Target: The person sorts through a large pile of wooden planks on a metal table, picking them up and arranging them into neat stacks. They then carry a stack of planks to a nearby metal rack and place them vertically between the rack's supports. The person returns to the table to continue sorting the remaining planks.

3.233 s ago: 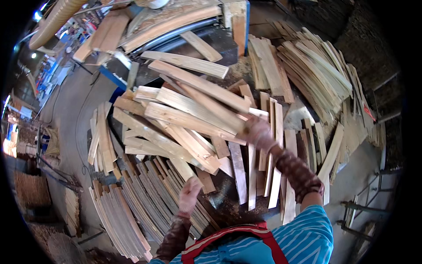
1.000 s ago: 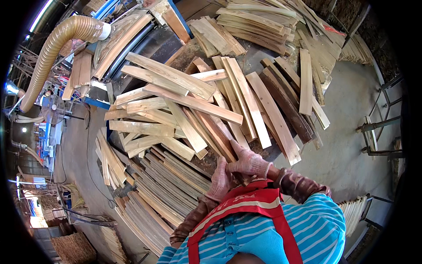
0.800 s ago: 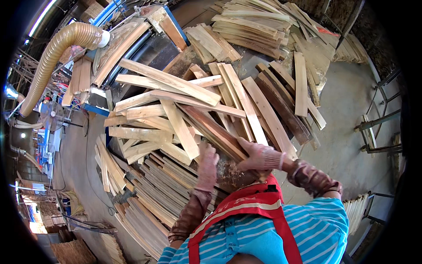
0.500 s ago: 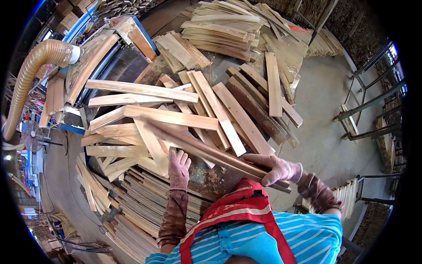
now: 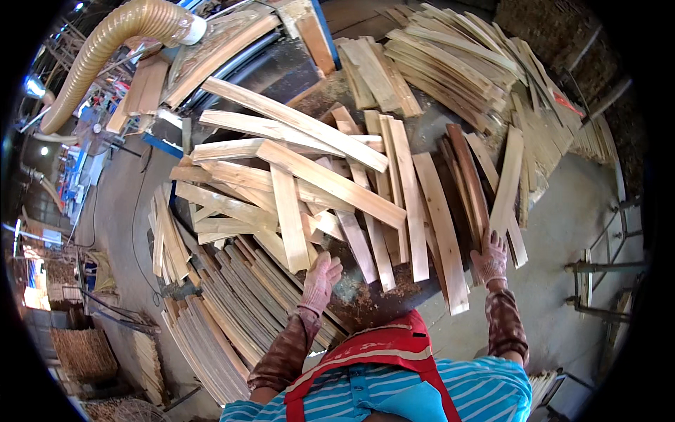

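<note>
- We saw a dark table [image 5: 373, 302] with bits of sawdust [image 5: 399, 287] on it.
- A messy heap of pale planks [image 5: 330, 184] lay across its middle, some on top of others.
- To the left, we saw thin grey-brown sticks [image 5: 242, 295] lined up side by side.
- At the back on the right sat a big stack of boards [image 5: 457, 70].
- We saw a fat tan hose [image 5: 119, 35] at the top left, a grey floor [image 5: 552, 211], and a metal frame [image 5: 608, 267] on the right.
- The gloved right hand [image 5: 491, 259] had its fingers spread wide – they lay on the near end of a reddish-brown plank [image 5: 470, 176].
- That plank was on the right side of the table, with pale wood on both sides.
- The gloved left hand [image 5: 322, 276] had its fingers bent a bit – we could not tell how far open it was.
- It was right by the near end of a short pale plank [image 5: 287, 218], but we could not tell if they touched.
</note>
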Demonstrator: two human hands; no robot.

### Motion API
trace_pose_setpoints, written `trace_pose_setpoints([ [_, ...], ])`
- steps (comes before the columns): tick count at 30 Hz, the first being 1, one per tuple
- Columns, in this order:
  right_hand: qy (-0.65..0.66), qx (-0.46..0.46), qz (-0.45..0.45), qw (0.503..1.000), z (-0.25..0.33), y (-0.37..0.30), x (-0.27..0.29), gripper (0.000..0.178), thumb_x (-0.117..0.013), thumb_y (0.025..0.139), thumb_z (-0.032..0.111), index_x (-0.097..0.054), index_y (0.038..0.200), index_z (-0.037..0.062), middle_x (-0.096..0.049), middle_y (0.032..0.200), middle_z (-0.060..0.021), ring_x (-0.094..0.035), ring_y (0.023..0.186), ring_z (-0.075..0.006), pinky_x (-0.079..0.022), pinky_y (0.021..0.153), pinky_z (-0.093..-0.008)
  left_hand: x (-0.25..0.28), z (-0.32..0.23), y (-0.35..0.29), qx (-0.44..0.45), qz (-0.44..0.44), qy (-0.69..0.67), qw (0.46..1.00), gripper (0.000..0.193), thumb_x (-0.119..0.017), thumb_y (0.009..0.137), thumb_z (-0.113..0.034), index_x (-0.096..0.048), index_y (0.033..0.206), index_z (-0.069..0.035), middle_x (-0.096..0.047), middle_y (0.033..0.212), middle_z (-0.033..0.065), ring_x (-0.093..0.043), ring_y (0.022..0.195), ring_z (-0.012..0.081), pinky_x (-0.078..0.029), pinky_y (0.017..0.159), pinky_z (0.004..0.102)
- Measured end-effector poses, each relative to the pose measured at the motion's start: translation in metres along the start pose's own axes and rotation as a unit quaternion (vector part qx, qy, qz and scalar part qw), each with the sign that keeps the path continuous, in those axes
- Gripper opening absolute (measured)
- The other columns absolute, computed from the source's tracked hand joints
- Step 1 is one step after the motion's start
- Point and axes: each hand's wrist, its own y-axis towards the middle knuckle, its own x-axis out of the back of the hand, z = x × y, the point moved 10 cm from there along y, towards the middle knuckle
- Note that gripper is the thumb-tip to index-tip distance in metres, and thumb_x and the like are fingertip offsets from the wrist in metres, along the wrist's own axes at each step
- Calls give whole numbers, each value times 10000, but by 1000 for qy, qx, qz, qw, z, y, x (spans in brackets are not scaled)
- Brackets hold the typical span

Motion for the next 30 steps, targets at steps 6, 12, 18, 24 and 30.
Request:
trace_pose_setpoints([
  [6, 161, 183, -54, 968, 141, 79, 51, 773, -718, 857, 347, -423, 1515, 67, -438, 1542, -211, -461, 1375, -395, -398, 1141, -432, 27, 15, 0, 52, -58, -11, 997, 583, -645, 990, -388, -495, 1433, -40, -597, 1369, 196, -615, 1199, 326, -485, 1030, 451],
  [12, 141, 282, -24, 949, 363, 185, 50, 982, -759, 800, 439, -286, 1574, 64, -441, 1536, -217, -438, 1402, -402, -347, 1179, -455, 8, -24, 13, 14, -67, -15, 998, 591, -612, 1018, -381, -461, 1477, -40, -588, 1385, 237, -601, 1242, 369, -466, 1071, 491],
  [18, 19, 305, 84, 949, 445, 202, 31, 777, -698, 826, 392, -384, 1458, 67, -609, 1315, -204, -593, 1221, -401, -475, 1029, -490, 0, -70, 33, -35, -12, -16, 999, 624, -588, 1033, -368, -412, 1507, -2, -563, 1411, 245, -571, 1281, 385, -437, 1108, 478],
  [24, 217, 346, 125, 904, 425, 80, 87, 667, -727, 824, 328, -478, 1392, 81, -645, 1152, -210, -681, 1017, -356, -584, 840, -453, -64, -100, 61, -24, 81, -29, 996, 708, -606, 1020, -271, -253, 1558, 23, -408, 1541, 245, -521, 1327, 370, -413, 1151, 507],
  [30, 180, 422, 41, 888, 411, 22, 42, 897, -769, 822, 484, -402, 1490, 9, -609, 1280, -251, -637, 1134, -413, -536, 979, -472, -76, -127, 69, -56, 24, -178, 982, 483, -591, 948, -51, -456, 1402, 43, -630, 1261, 248, -656, 1126, 363, -567, 990, 492],
])
